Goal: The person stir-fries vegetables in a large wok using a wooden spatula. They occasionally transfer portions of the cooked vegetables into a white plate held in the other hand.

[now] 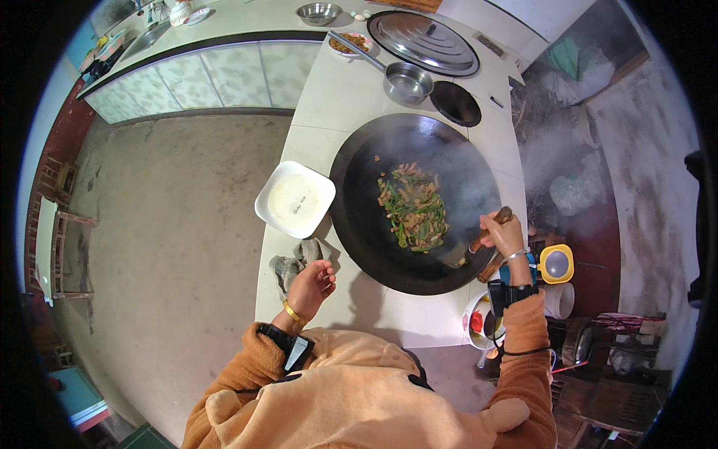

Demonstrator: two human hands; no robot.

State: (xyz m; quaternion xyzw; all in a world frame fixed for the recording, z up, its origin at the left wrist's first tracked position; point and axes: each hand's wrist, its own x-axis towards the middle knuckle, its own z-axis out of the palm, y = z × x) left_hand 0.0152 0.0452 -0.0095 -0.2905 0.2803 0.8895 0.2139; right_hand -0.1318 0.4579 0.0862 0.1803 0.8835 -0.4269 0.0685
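Observation:
A large dark wok sits in the tiled counter, with green peppers and sliced meat heaped in its middle and steam rising at the right. My right hand grips the wooden handle of a spatula, whose blade rests low on the wok's right side. Near the counter's left edge, my left hand is held with curled, slightly parted fingers and nothing in it, beside a crumpled grey cloth. A white square bowl, its bottom wet with residue, stands against the wok's left rim.
Beyond the wok are a metal ladle pot, a dark round cover, a large metal lid, a plate of food, a steel bowl and eggs. A white container stands at the counter's near right corner.

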